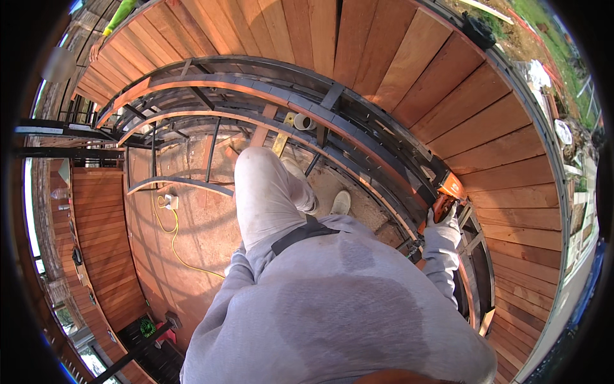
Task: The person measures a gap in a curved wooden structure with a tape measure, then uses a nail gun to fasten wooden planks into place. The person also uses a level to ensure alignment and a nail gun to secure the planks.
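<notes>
My right hand point(442, 216), in a pale glove, is wrapped round the dark red grip of an orange power tool point(452, 185); its exact kind is hard to make out. The tool rests against the inner edge of the curved wooden boards point(511, 168), over the black metal frame point(419, 157). Down along my left side runs my left sleeve point(235, 272), and the hand at its end is hidden by my body and raised leg.
Curved metal ribs point(211, 116) cross in front of me. A cup point(304, 121) sits on the frame beside a yellow level-like strip point(280, 143). A yellow cord point(174, 240) lies on the floor. Another person's hand point(96, 50) touches the boards at far left.
</notes>
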The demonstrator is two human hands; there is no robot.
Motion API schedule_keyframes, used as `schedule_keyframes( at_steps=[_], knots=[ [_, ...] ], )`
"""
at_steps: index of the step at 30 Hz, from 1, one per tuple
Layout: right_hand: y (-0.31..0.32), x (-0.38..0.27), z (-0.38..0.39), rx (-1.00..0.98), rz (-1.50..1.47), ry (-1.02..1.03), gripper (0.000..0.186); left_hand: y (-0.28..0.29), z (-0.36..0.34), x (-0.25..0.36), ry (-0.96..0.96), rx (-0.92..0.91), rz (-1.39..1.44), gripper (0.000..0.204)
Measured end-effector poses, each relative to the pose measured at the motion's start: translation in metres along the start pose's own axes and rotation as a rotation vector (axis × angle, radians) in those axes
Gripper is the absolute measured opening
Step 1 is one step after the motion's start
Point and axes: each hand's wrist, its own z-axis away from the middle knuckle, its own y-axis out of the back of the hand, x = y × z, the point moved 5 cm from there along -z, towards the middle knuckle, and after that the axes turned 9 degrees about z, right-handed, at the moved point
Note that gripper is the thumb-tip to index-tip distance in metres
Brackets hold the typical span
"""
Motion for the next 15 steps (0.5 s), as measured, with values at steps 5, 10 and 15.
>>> schedule_keyframes(
  at_steps=[5, 10, 15],
  knots=[
    [0.029, 0.001, -0.011, 0.334, -0.152, 0.103, 0.075, 0.034, -0.065, 0.115, -0.294, 0.129, 0.396, 0.022],
    [0.069, -0.072, -0.007, 0.543, -0.222, 0.368, 0.066, 0.1, -0.117, 0.325, -0.715, -0.005, 0.832, 0.017],
    [0.02, -0.192, -0.019, 0.299, -0.112, 0.55, 0.065, 0.101, -0.079, 0.447, -0.929, -0.061, 0.801, 0.021]
  ],
)
